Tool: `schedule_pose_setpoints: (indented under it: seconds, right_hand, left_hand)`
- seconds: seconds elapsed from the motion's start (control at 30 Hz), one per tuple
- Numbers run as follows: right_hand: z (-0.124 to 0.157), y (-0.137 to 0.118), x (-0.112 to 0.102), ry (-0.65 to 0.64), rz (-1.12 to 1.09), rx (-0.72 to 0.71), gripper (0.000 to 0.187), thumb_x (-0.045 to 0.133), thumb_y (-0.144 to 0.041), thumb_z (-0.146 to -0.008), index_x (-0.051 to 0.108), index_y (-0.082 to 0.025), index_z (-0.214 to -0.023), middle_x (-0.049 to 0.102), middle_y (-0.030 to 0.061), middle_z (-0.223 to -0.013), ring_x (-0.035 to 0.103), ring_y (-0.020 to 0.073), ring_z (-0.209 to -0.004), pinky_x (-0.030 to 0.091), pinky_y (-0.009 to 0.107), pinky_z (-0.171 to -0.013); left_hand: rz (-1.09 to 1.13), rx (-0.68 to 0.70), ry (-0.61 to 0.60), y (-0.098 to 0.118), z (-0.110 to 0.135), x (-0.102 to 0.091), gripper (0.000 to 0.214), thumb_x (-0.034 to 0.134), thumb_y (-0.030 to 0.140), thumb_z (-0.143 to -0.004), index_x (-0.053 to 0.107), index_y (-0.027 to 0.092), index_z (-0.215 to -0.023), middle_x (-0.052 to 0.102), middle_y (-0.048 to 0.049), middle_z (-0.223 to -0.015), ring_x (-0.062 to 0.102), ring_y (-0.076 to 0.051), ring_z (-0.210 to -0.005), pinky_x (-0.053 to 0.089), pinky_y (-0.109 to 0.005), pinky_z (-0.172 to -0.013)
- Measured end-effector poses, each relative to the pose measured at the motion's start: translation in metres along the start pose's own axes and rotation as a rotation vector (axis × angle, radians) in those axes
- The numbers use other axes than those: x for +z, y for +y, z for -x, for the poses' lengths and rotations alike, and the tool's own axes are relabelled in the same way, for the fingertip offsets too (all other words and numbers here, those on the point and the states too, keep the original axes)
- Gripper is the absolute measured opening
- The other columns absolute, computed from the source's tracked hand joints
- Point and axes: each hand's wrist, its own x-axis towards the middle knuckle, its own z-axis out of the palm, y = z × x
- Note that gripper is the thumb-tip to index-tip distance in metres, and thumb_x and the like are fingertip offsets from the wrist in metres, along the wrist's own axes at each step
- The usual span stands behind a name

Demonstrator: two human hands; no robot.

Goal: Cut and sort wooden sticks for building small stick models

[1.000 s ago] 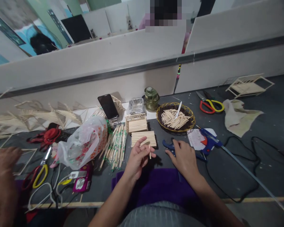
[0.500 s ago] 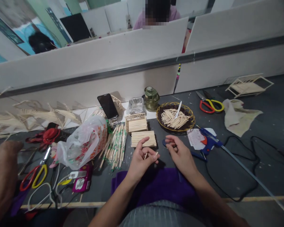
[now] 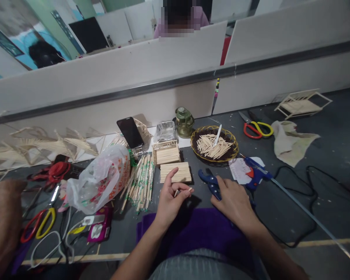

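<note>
Small stick [image 3: 190,189] pinched in left hand [image 3: 172,200]
Right hand [image 3: 235,198] lies over blue pliers [image 3: 210,182]; whether its grip is closed, I cannot tell.

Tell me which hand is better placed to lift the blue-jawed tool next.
Right, I'd judge: the right hand is already at the blue-jawed tool, while the left hand pinches a small stick.

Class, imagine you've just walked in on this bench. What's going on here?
A person's left hand holds a small stick, while the right hand is on a blue pliers-like tool. Many short sticks lie in a yellow-rimmed basket beyond. On the person's left, another person's arm reaches over the table.
</note>
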Motion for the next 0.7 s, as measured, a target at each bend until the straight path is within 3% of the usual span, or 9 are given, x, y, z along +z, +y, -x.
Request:
schedule_pose_setpoints:
  seconds: [0.1, 0.2, 0.33, 0.7]
  right_hand:
    - [0.006, -0.004, -0.015, 0.054, -0.323, -0.081, 0.058, 0.053, -0.017, -0.077, 0.043, -0.016, -0.134, 0.059, 0.0126, -0.117, 0.060, 0.0258, -0.106, 0.048, 0.036, -0.086]
    - [0.014, -0.015, -0.027, 0.113, -0.515, -0.271, 0.062, 0.049, -0.010, -0.073, 0.041, -0.020, -0.133, 0.056, 0.0109, -0.123, 0.056, 0.0239, -0.113, 0.047, 0.036, -0.094]
    - [0.019, -0.031, -0.032, 0.185, -0.547, -0.441, 0.057, 0.051, -0.008, -0.073, 0.045, -0.017, -0.129, 0.058, 0.0128, -0.117, 0.056, 0.0267, -0.109, 0.046, 0.042, -0.096]
    - [0.020, -0.035, -0.033, 0.199, -0.503, -0.451, 0.056, 0.052, -0.011, -0.074, 0.044, -0.016, -0.129, 0.058, 0.0148, -0.116, 0.055, 0.0290, -0.105, 0.047, 0.046, -0.092]
  left_hand:
    - [0.013, -0.003, 0.021, 0.003, 0.002, 0.000, 0.079, 0.073, 0.023, -0.078, 0.029, 0.022, -0.143, 0.071, 0.0003, -0.080, 0.067, -0.017, -0.081, 0.049, -0.031, -0.081]
    - [0.019, 0.024, 0.039, 0.005, 0.004, 0.004, 0.082, 0.074, 0.022, -0.077, 0.028, 0.023, -0.145, 0.071, 0.0017, -0.077, 0.066, -0.014, -0.074, 0.049, -0.026, -0.073]
    - [0.024, 0.084, 0.045, 0.010, 0.007, 0.009, 0.084, 0.075, 0.023, -0.076, 0.028, 0.023, -0.146, 0.071, 0.0022, -0.074, 0.063, -0.013, -0.069, 0.047, -0.023, -0.069]
    - [-0.054, 0.129, 0.104, 0.014, 0.015, 0.007, 0.083, 0.073, 0.026, -0.078, 0.027, 0.023, -0.148, 0.070, 0.0032, -0.072, 0.063, -0.013, -0.070, 0.047, -0.023, -0.072]
